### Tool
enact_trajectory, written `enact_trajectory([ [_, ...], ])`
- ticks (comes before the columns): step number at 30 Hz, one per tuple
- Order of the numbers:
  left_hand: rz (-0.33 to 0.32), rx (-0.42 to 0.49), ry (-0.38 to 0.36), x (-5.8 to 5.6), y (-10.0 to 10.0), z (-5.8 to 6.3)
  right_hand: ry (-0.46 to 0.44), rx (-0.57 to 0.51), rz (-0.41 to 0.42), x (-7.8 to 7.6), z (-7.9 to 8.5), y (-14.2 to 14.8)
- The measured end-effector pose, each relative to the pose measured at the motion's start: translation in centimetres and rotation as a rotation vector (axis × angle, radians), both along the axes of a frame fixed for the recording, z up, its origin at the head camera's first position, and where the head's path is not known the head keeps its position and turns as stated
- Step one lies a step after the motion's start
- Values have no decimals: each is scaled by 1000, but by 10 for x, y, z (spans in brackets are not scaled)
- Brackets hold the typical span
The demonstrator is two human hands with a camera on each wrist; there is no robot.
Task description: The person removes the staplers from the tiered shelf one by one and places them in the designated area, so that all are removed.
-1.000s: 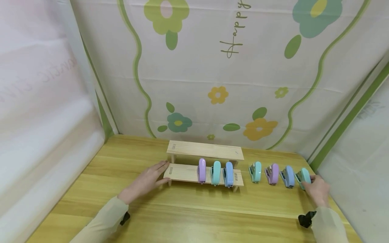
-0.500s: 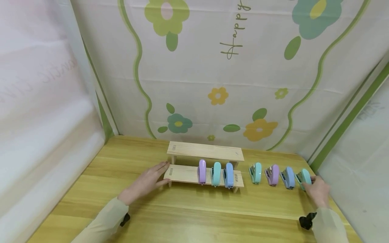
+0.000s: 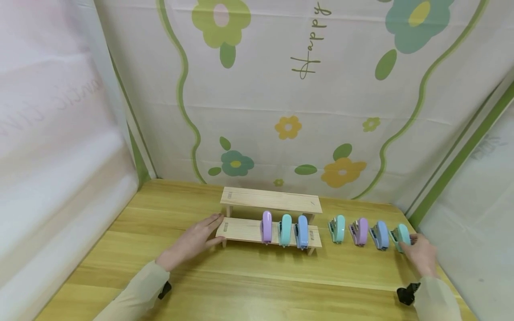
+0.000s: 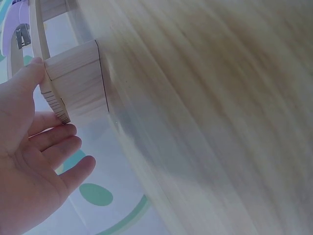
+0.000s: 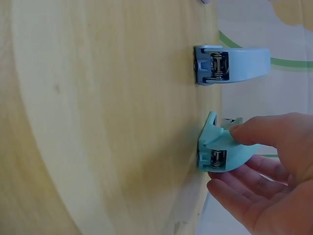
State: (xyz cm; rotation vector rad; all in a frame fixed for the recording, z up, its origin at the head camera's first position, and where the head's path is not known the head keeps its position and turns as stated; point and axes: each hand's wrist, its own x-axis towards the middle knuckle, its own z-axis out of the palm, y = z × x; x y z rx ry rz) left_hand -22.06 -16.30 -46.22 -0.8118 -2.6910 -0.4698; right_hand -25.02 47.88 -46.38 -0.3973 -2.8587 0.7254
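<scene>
At the far right of the table, my right hand [image 3: 420,255] pinches a teal mini stapler [image 5: 227,147] between thumb and fingers; in the right wrist view it stands tilted close over the tabletop. Over on the left, my left hand [image 3: 193,243] grips the left end of the two-tier wooden stand [image 3: 241,228], thumb at the front edge and forefinger at the back, the other fingers loose. A purple stapler [image 3: 267,227], a teal stapler [image 3: 285,230] and a blue stapler [image 3: 302,232] stand side by side on its lower step. The upper step holds nothing.
Between the stand and my right hand, another teal stapler [image 3: 338,228], a purple stapler [image 3: 360,232] and a blue stapler [image 3: 380,235] stand in a row on the wooden table [image 3: 257,290]. Flower-printed cloth [image 3: 249,89] walls off the back and sides.
</scene>
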Motion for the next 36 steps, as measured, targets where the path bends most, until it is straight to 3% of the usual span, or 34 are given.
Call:
enact_trajectory([
  [9, -12, 11, 41, -1, -2, -3, -10, 8, 34, 10, 16, -3],
  [16, -5, 14, 24, -3, -2, -4, 55, 61, 66, 20, 30, -12],
  [25, -4, 13, 33, -3, -2, -3, 138, 111, 110, 31, 46, -47],
  [30, -7, 17, 45, -2, -1, -2, 217, 117, 158, 39, 48, -68],
  [36, 0, 10, 11, -2, -1, -1, 257, 101, 201, 43, 47, -90],
])
